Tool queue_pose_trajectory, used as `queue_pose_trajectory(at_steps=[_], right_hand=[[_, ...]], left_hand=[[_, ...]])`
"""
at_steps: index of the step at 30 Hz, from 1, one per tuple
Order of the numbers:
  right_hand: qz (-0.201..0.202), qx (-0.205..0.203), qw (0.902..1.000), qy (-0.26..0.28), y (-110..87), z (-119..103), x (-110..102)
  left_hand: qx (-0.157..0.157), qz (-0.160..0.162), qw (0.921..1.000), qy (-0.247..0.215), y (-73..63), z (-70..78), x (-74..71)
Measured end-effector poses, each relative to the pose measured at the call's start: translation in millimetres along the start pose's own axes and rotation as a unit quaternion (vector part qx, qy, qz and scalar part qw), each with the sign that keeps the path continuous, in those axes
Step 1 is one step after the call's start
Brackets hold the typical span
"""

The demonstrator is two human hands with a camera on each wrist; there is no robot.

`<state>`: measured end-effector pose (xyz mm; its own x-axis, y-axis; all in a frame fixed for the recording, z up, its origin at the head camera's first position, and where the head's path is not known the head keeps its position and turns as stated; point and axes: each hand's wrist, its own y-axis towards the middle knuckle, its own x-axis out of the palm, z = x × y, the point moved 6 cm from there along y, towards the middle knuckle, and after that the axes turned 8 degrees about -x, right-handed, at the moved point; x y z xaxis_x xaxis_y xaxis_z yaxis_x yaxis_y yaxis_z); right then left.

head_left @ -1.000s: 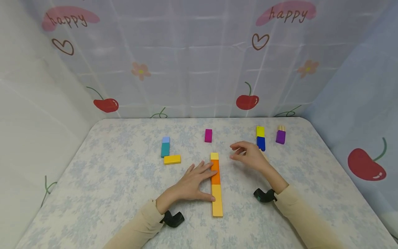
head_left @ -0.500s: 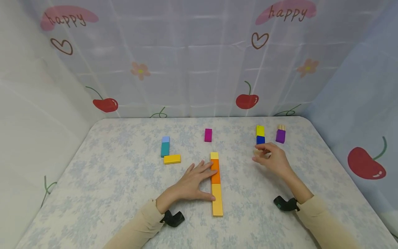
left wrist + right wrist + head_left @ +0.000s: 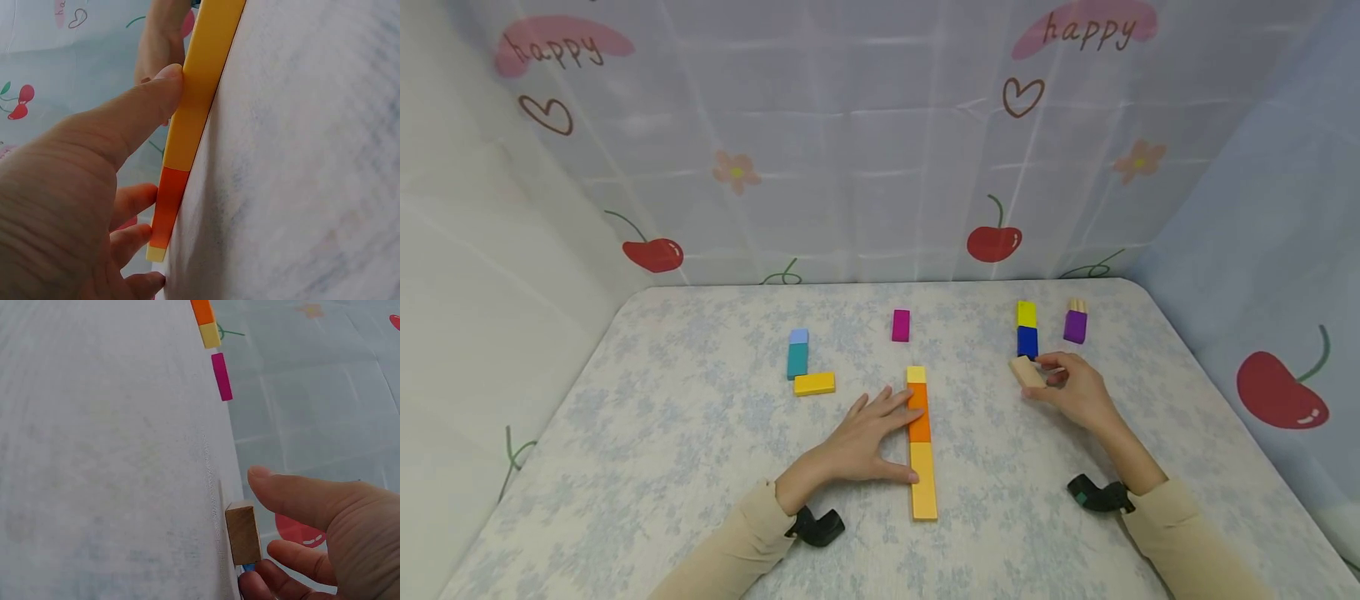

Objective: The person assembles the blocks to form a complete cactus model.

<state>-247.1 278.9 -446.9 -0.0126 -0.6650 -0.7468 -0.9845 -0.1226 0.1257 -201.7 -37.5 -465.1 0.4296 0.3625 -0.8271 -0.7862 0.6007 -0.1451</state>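
Observation:
My left hand (image 3: 865,442), fingers spread, rests along the left side of a straight row of blocks. The row has a long light-orange block (image 3: 923,483) nearest me, an orange block (image 3: 919,417) beyond it and a small pale yellow block (image 3: 916,374) at the far end. The thumb touches the long block, and fingertips touch the orange one. My right hand (image 3: 1075,390) is at a plain wooden block (image 3: 1026,372) lying slanted below a blue block (image 3: 1027,342). Its thumb and fingers are bent around the wooden block; in the right wrist view a gap shows between thumb and wood (image 3: 244,534).
A yellow block (image 3: 1026,314) adjoins the blue one. A purple block (image 3: 1075,327) with pale pieces behind it lies right. A magenta block (image 3: 901,326) lies at the back. Left are a teal block (image 3: 797,361), a light blue block (image 3: 799,337) and a golden-yellow block (image 3: 814,384).
My right hand has moved right, from beyond the row's far end to the wooden block. The left hand and the row have stayed in place.

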Motion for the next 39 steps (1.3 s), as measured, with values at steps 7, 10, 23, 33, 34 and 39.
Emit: queue_pose_trajectory(at_steps=[7, 10, 23, 33, 34, 39], right_hand=[[-0.015, 0.006, 0.9999, 0.002, 1.2, 3.6, 2.9], [-0.016, 0.001, 0.9999, 0.001, 1.1, 4.5, 4.8], [0.005, -0.018, 0.9995, -0.026, 0.6, 4.0, 6.7], [0.018, -0.026, 0.9988, -0.037, -0.7, 4.4, 5.8], [0.019, -0.026, 0.9988, -0.037, -0.7, 4.4, 5.8], [0.032, -0.028, 0.9983, -0.04, -0.5, 5.6, 5.6]], left_hand=[[0.005, 0.003, 1.0, -0.004, -0.8, 0.6, -1.3], [0.012, 0.007, 0.9999, -0.005, -1.3, 1.1, -2.0], [0.005, 0.004, 1.0, -0.007, -0.9, -0.2, -0.8], [0.003, 0.002, 1.0, -0.007, -0.5, 0.7, -0.9], [0.003, 0.002, 1.0, -0.006, -0.4, 0.7, -0.8], [0.001, 0.002, 1.0, -0.004, 0.3, 0.2, -0.1]])
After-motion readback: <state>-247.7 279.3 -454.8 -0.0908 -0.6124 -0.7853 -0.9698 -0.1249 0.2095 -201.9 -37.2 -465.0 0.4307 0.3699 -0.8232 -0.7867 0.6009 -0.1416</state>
